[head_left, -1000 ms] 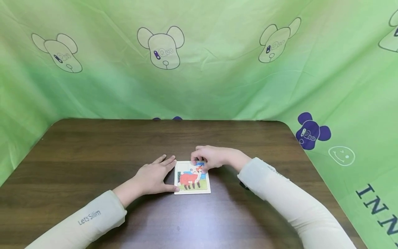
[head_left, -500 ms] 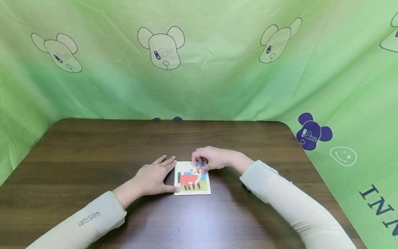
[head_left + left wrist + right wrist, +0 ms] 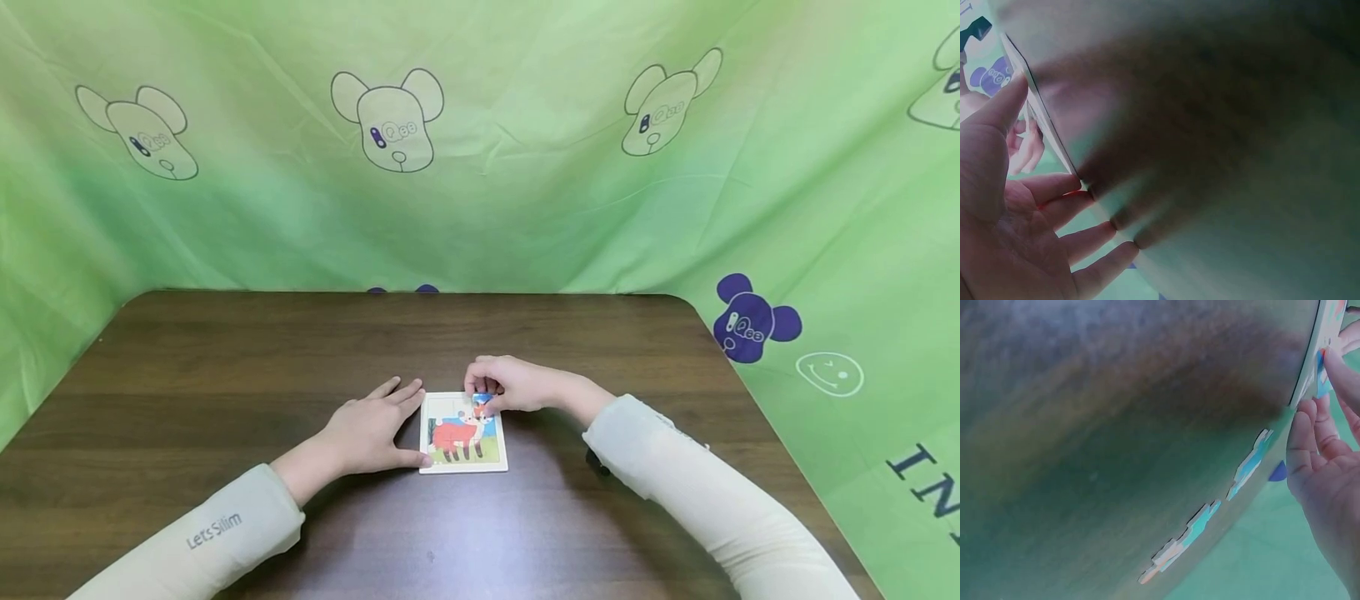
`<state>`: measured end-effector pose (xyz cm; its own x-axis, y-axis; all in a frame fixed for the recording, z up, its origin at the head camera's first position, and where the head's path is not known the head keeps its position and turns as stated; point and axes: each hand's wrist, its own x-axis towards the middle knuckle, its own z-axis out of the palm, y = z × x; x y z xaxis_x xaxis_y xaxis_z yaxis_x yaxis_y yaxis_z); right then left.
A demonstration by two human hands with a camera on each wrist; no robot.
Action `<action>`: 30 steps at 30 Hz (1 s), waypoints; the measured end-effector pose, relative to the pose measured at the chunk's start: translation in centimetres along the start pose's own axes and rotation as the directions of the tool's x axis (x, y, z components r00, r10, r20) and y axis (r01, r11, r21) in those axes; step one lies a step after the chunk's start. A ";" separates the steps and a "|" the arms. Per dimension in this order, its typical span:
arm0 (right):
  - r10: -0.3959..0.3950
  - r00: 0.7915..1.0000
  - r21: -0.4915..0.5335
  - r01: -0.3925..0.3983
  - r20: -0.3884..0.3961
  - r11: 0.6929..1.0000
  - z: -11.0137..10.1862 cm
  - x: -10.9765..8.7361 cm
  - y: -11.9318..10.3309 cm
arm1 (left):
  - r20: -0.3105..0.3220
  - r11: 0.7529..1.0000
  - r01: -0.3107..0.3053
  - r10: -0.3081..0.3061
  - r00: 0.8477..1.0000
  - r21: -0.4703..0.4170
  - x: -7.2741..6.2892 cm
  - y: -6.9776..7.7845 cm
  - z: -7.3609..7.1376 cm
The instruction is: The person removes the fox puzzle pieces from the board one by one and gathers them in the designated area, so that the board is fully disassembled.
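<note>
A square picture puzzle in a pale frame (image 3: 465, 470) lies flat on the table, showing a red animal on grass; its upper left part is blank. My left hand (image 3: 366, 433) rests spread at the frame's left side, thumb on the lower left corner and fingertips by the upper left. At the upper right, my right hand (image 3: 525, 385) pinches a blue and orange puzzle piece (image 3: 1320, 375) between thumb and fingers. In the right wrist view that piece stands tilted above the board. Whether its lower edge touches the board I cannot tell.
Loose puzzle pieces (image 3: 1188, 534) lie on the brown table (image 3: 247, 350) in the right wrist view; the head view does not show them. A green cloth (image 3: 487, 225) with printed bear heads hangs behind the table and along its sides.
My right hand has shifted slightly right, still pinching the piece, and more of the piece's blue part shows now. My left hand stays in place on the frame.
</note>
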<state>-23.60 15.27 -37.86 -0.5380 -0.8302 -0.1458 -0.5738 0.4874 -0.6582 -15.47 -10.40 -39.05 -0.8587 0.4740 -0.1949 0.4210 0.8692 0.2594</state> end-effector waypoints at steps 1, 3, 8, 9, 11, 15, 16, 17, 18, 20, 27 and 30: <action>0.001 1.000 0.009 -0.001 -0.003 1.000 0.0 0.0 0.0 | 0.000 1.000 0.000 0.000 1.000 0.002 0.0 0.0 0.0; 0.006 1.000 0.027 -0.006 -0.006 1.000 0.1 0.0 -0.1 | -0.001 1.000 0.000 0.000 1.000 0.007 0.0 0.0 0.1; 0.021 1.000 0.057 -0.020 -0.011 0.998 0.2 -0.2 -0.3 | -0.008 1.000 -0.002 0.002 1.000 0.006 0.0 -0.1 0.3; 0.027 1.000 0.061 -0.026 -0.013 0.998 0.2 -0.2 -0.4 | -0.009 1.000 -0.003 0.003 1.000 0.002 0.0 -0.1 0.3; 0.034 0.999 0.067 -0.032 -0.019 0.997 0.3 -0.3 -0.5 | -0.009 1.000 -0.004 0.004 1.000 -0.005 0.0 -0.1 0.3; 0.037 0.999 0.060 -0.035 -0.030 0.998 0.5 -0.3 -0.5 | -0.015 1.000 -0.006 0.006 1.000 -0.002 0.1 -0.1 0.3; 0.035 0.999 0.059 -0.033 -0.032 0.998 0.6 -0.3 -0.4 | -0.016 1.000 -0.006 0.006 1.000 -0.001 0.1 -0.2 0.3; 0.034 0.999 0.058 -0.032 -0.034 0.998 0.7 -0.3 -0.4 | -0.018 1.000 -0.006 0.007 1.000 0.001 0.1 -0.2 0.3; 0.033 0.999 0.060 -0.030 -0.036 0.998 0.7 -0.3 -0.4 | -0.020 1.000 -0.007 0.007 1.000 0.003 0.1 -0.2 0.3; 0.033 0.999 0.064 -0.030 -0.041 0.997 0.8 -0.3 -0.3 | -0.023 1.000 -0.009 0.009 1.000 0.004 0.1 -0.2 0.3; 0.042 0.997 0.072 -0.038 -0.064 0.997 1.0 -0.6 -0.2 | -0.024 1.000 -0.011 0.010 1.000 -0.010 0.0 -0.1 0.3; 0.049 0.996 0.079 -0.043 -0.076 0.996 0.9 -0.9 -0.4 | -0.026 1.000 -0.012 0.012 1.000 -0.013 -0.1 -0.1 0.3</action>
<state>-22.33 15.56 -38.08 -0.6110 -0.7823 -0.1212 -0.4997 0.4999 -0.7074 -15.38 -10.49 -39.37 -0.8610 0.4804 -0.1670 0.4276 0.8616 0.2736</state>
